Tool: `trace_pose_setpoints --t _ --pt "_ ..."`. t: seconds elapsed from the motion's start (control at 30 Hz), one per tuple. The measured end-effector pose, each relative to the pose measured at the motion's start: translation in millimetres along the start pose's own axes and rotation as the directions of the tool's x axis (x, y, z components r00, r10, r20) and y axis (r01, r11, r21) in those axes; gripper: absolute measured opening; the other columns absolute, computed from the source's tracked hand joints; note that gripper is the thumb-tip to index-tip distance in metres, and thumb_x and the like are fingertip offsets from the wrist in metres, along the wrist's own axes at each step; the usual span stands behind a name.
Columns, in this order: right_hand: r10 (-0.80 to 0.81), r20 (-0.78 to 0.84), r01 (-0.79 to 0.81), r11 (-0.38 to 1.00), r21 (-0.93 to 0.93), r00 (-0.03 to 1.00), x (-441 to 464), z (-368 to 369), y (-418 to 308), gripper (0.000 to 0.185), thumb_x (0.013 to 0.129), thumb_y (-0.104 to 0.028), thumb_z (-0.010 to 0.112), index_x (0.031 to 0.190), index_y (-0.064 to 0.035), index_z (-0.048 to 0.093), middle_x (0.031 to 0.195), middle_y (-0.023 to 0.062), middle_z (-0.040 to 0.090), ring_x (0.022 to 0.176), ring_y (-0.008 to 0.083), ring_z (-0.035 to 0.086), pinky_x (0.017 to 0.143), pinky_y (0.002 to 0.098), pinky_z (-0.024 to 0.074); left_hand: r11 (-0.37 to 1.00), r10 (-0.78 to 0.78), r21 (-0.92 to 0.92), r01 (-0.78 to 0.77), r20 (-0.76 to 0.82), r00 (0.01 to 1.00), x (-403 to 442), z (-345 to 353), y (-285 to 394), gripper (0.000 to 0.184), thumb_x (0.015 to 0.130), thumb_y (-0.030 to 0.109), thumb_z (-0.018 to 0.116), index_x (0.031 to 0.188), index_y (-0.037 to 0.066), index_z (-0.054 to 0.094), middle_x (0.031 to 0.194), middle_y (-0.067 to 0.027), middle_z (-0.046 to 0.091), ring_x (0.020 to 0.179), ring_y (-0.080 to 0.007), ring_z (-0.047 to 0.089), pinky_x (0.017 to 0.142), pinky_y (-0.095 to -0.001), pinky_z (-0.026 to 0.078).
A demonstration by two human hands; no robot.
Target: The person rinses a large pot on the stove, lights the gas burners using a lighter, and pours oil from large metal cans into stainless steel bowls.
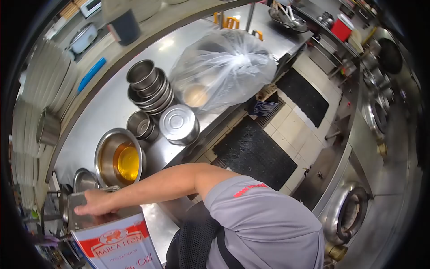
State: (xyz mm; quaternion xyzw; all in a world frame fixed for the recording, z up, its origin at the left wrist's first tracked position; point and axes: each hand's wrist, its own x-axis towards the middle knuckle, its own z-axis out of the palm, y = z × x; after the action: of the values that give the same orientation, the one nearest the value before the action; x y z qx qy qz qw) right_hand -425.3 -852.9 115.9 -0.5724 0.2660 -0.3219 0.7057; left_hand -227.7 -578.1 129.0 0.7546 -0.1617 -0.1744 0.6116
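Observation:
My right hand (96,203) is on the top of a large oil tin (114,240) at the lower left, its fingers curled at the tin's upper side near a metal handle. The tin has a red and white label with a lion. My bare forearm and grey sleeve reach across from the lower right. Just beyond the tin, a steel bowl (103,157) holds yellow oil (128,162). A smaller steel bowl (85,180) sits beside it. My left hand is not in view.
Stacked steel pots (150,85) and a lidded round can (178,124) stand on the steel counter (101,101), beside a large clear plastic bag (224,67). Plates (42,80) are stacked at the left. Black mats (255,150) lie on the tiled floor; a burner (351,213) is at the right.

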Motion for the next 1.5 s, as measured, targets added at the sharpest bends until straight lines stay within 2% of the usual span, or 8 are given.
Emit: trace_pose_setpoints --t 0.17,0.4,0.53,0.73,1.03,1.37,1.43,1.5 --pt "-0.059 -0.019 0.058 0.998 -0.032 0.998 -44 -3 -44 0.066 0.087 -0.048 0.067 0.105 0.0152 0.062 0.103 0.0284 0.069 0.094 0.0355 0.07 0.08 0.0456 0.0549 0.999 0.022 -0.051 -0.013 0.183 0.983 15 53 -20 0.054 0.096 0.034 0.053 0.135 -0.003 0.051 0.135 -0.0225 0.054 0.122 -0.037 0.051 0.103 -0.05 0.039" --pt "-0.161 -0.129 0.125 0.961 -0.248 0.978 -70 41 -69 0.061 0.088 -0.042 0.066 0.09 0.0182 0.059 0.078 0.0261 0.067 0.06 0.0354 0.068 0.048 0.044 0.0551 0.991 0.058 -0.131 -0.005 0.406 0.912 19 88 -43 0.053 0.096 0.035 0.055 0.134 -0.002 0.053 0.132 -0.0205 0.056 0.119 -0.0346 0.052 0.1 -0.0472 0.041" --pt "-0.188 -0.098 0.138 0.915 -0.378 0.977 -86 64 -68 0.058 0.088 -0.039 0.066 0.08 0.0174 0.057 0.068 0.0252 0.065 0.052 0.0367 0.065 0.048 0.044 0.056 0.987 0.042 -0.153 0.041 0.502 0.864 18 91 -65 0.052 0.096 0.035 0.056 0.133 -0.002 0.054 0.13 -0.019 0.057 0.116 -0.0326 0.054 0.097 -0.045 0.042" --pt "-0.188 -0.199 0.081 0.89 -0.449 0.962 -123 85 -68 0.057 0.087 -0.039 0.068 0.082 0.0172 0.059 0.081 0.0287 0.067 0.07 0.039 0.07 0.062 0.0448 0.0586 0.977 0.037 -0.193 0.093 0.581 0.813 7 81 -93 0.051 0.095 0.036 0.059 0.131 -0.001 0.055 0.126 -0.0169 0.059 0.112 -0.03 0.056 0.093 -0.042 0.044" --pt "-0.268 -0.313 0.097 0.878 -0.47 0.911 -149 88 -66 0.063 0.086 -0.043 0.068 0.096 0.0187 0.06 0.097 0.0348 0.066 0.096 0.0449 0.067 0.086 0.0461 0.054 0.955 -0.024 -0.24 0.172 0.52 0.854 14 32 -129 0.05 0.095 0.037 0.062 0.128 0.0 0.057 0.122 -0.0139 0.062 0.106 -0.0263 0.058 0.088 -0.0378 0.047" --pt "-0.244 -0.213 0.14 0.901 -0.411 0.946 -102 79 -45 0.068 0.085 -0.049 0.069 0.077 0.0176 0.063 0.079 0.0356 0.065 0.08 0.0451 0.069 0.075 0.0481 0.0553 0.894 -0.113 -0.377 0.24 0.33 0.937 42 -85 -154 0.049 0.094 0.038 0.065 0.126 0.001 0.059 0.116 -0.0107 0.065 0.1 -0.0222 0.061 0.082 -0.0331 0.05" --pt "-0.28 -0.185 0.188 0.897 -0.4 0.942 -96 71 -49 0.069 0.086 -0.052 0.068 0.078 0.0166 0.063 0.075 0.033 0.065 0.074 0.0416 0.069 0.07 0.0464 0.0547 0.856 -0.187 -0.466 0.223 0.122 0.975 33 -84 -131 0.034 0.099 0.034 0.059 0.115 0.004 0.061 0.107 -0.005 0.067 0.086 -0.0147 0.059 0.071 -0.0298 0.047" --pt "-0.256 -0.186 0.184 0.923 -0.337 0.949 -74 62 -42 0.064 0.089 -0.052 0.066 0.075 0.0108 0.064 0.067 0.0211 0.067 0.059 0.0294 0.068 0.056 0.042 0.0543 0.875 -0.08 -0.425 0.234 0.349 0.934 74 -124 -151 0.036 0.098 0.031 0.061 0.12 0.003 0.061 0.113 -0.0053 0.067 0.099 -0.015 0.063 0.08 -0.0284 0.05"
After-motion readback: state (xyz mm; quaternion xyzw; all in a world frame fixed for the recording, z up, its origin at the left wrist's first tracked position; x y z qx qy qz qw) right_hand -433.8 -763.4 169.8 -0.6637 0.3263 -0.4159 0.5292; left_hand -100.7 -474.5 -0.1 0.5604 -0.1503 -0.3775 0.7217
